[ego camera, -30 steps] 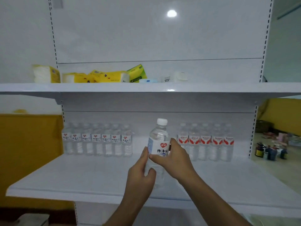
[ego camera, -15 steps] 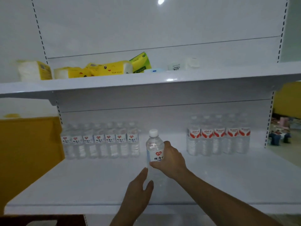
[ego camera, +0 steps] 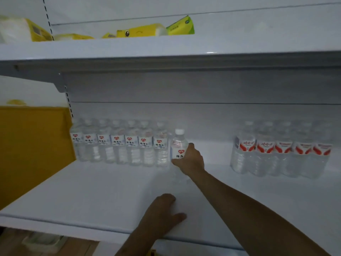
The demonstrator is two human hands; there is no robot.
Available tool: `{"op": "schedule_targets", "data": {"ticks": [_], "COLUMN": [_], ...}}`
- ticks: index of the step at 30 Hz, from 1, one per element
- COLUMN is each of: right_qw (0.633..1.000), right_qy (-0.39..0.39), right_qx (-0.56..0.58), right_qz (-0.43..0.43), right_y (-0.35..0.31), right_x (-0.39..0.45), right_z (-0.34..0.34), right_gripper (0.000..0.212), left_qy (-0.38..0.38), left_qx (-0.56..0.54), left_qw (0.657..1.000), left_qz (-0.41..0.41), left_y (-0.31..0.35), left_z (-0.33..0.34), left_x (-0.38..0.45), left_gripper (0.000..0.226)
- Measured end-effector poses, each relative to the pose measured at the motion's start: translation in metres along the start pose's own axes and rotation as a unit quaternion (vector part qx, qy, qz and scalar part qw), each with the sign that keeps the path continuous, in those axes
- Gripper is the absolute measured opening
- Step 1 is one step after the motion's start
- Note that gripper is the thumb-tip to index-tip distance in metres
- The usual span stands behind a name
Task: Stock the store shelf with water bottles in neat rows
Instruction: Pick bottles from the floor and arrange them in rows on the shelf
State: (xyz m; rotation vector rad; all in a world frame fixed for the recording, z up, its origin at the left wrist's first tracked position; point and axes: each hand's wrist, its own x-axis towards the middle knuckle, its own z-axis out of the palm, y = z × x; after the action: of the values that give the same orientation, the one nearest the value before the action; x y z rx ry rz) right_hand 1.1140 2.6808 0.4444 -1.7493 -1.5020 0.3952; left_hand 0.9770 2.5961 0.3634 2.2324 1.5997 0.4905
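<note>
my right hand (ego camera: 190, 159) grips the clear plastic water bottle with white cap (ego camera: 178, 145) at the row's (ego camera: 120, 143) right end, left hand (ego camera: 162, 213) flat, empty on the white metal shelf (ego camera: 92, 196); should seat it flush, label forward.

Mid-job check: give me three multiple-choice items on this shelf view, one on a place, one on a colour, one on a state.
1. Where is the held water bottle?
A. Right end of the left bottle row
B. Upper shelf
C. Beside the red-banded bottles

2. What colour is its cap?
A. Red
B. White
C. Yellow

3. What is the left hand doing?
A. Gripping a bottle
B. Resting on the lower shelf, holding nothing
C. Out of view

Answers: 1 A, it stands next to the row's last bottle, in the right hand. 2 B, the cap shows white. 3 B, the palm lies flat near the shelf's front edge.
</note>
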Motion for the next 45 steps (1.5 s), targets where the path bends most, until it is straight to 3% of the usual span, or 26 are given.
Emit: {"op": "schedule_targets", "data": {"ticks": [9,16,19,24,28,32,35,39,45], "right_qw": [0.997,0.992,0.992,0.993,0.997,0.997,0.994,0.986,0.975], "right_qy": [0.061,0.103,0.107,0.093,0.041,-0.011,-0.041,-0.064,-0.091], "right_qx": [0.05,0.069,0.061,0.067,0.061,0.08,0.098,0.153,0.201], "right_qz": [0.006,-0.005,-0.011,-0.01,-0.023,0.013,0.016,0.018,0.019], "right_y": [0.01,0.013,0.016,0.015,0.018,0.032,0.045,0.055,0.05], "right_x": [0.066,0.078,0.08,0.079,0.076,0.048,0.006,-0.05,-0.115], "right_z": [0.045,0.064,0.067,0.065,0.051,0.021,-0.004,-0.043,-0.075], "right_gripper": [0.063,0.064,0.066,0.067,0.076,0.089,0.08,0.061,0.055], "left_qy": [0.055,0.05,0.048,0.048,0.06,0.071,0.091,0.174,0.191], "left_qx": [0.009,-0.017,-0.005,-0.011,-0.003,-0.028,-0.064,-0.137,-0.169], "left_qw": [0.998,0.998,0.998,0.998,0.996,0.996,0.992,0.975,0.966], "left_qz": [0.03,0.033,0.041,0.049,0.06,0.053,0.053,0.028,0.035], "left_y": [-0.02,-0.02,-0.019,-0.017,-0.018,-0.015,-0.008,0.008,0.04], "left_z": [0.017,0.018,0.017,0.015,0.015,0.014,0.01,0.005,0.001], "left_x": [0.009,0.009,0.009,0.007,0.006,0.002,-0.008,-0.038,-0.099], "left_gripper": [0.078,0.11,0.098,0.104,0.088,0.094,0.081,0.062,0.033]}}
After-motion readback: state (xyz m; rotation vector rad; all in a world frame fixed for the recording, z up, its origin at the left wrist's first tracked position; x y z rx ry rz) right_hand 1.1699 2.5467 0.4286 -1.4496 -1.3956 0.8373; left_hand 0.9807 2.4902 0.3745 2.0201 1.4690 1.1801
